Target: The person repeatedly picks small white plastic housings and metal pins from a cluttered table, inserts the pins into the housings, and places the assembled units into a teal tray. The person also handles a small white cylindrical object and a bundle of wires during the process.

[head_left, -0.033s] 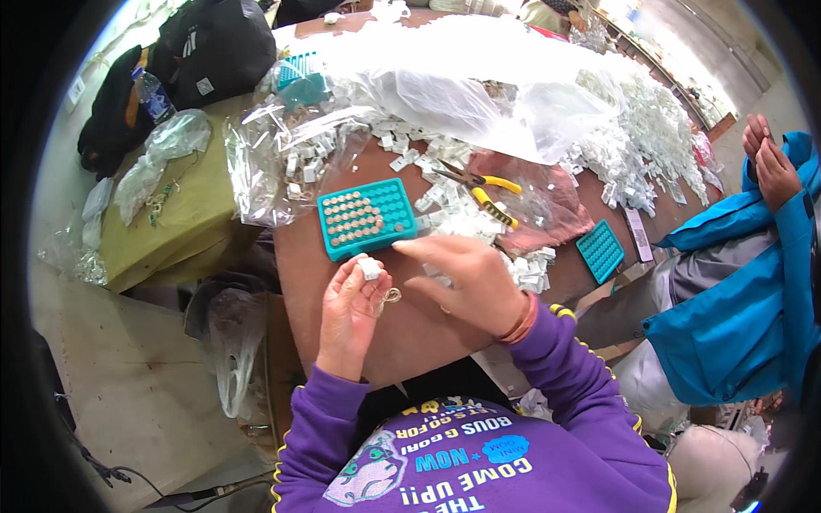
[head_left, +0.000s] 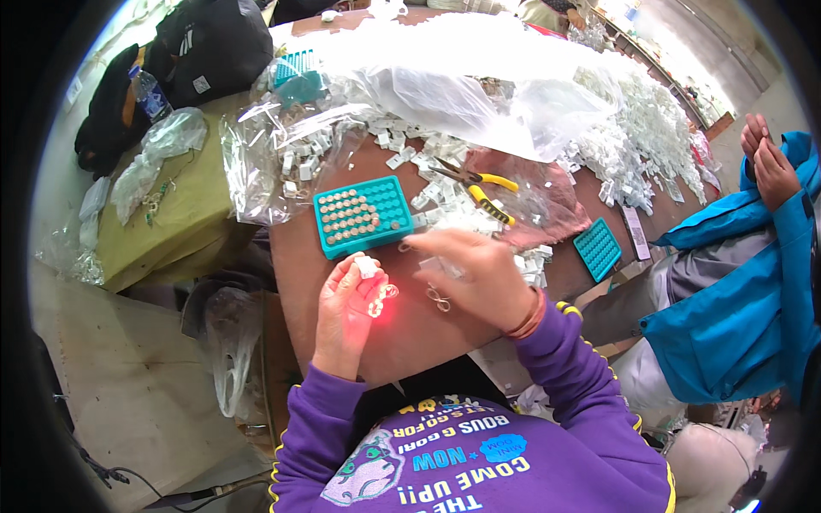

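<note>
My left hand is closed around a small white plastic case at the table's near edge. A coiled string of tiny lights hangs by its fingers, glowing red. To its right, my right hand is smeared by motion, so I cannot make out its fingers. Thin wire loops show just under the right hand; whether they are held is unclear. Beyond both hands stands a teal tray with rows of round button cells in its left and middle pockets.
Pliers with yellow-black handles lie on a pink cloth. Loose white cases spread around them. A second teal tray sits at right. Clear plastic bags lie at left. Another person in a blue jacket is at right.
The light string at my left hand now glows red, where it was unlit before. My right hand has shifted slightly right, and wire loops now show beneath it.
</note>
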Demonstrator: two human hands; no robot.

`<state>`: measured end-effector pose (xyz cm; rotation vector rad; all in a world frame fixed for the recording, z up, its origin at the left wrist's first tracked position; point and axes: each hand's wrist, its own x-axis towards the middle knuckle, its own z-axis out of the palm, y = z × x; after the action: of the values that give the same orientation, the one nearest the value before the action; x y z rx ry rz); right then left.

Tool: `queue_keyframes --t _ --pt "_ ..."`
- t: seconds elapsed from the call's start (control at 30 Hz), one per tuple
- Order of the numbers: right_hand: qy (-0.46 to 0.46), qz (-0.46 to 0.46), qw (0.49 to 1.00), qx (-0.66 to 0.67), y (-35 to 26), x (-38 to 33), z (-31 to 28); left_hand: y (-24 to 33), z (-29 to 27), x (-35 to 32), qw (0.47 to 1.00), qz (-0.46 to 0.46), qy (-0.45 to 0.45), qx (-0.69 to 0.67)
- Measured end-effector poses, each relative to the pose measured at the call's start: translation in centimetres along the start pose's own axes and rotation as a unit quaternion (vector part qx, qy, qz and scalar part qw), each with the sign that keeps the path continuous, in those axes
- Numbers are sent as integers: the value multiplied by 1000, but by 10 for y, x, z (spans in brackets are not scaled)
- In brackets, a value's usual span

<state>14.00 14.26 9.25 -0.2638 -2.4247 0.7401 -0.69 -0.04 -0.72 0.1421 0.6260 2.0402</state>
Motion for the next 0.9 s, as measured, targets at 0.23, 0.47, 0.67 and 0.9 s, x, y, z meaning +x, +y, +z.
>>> queue_keyframes --t 0.23,0.47,0.67,0.9 --pt "126 249 958 -59 83 -33 -65 -1 3 -2 999 -32 -21 -27" --pt "22 204 959 -197 136 -56 -79 1 4 -2 999 -33 -20 35" --pt "-22 173 949 -263 148 -48 -69 -1 2 -2 998 -19 -8 59" --pt "43 241 967 -69 96 -30 -67 -3 4 -2 997 -66 -35 -4"
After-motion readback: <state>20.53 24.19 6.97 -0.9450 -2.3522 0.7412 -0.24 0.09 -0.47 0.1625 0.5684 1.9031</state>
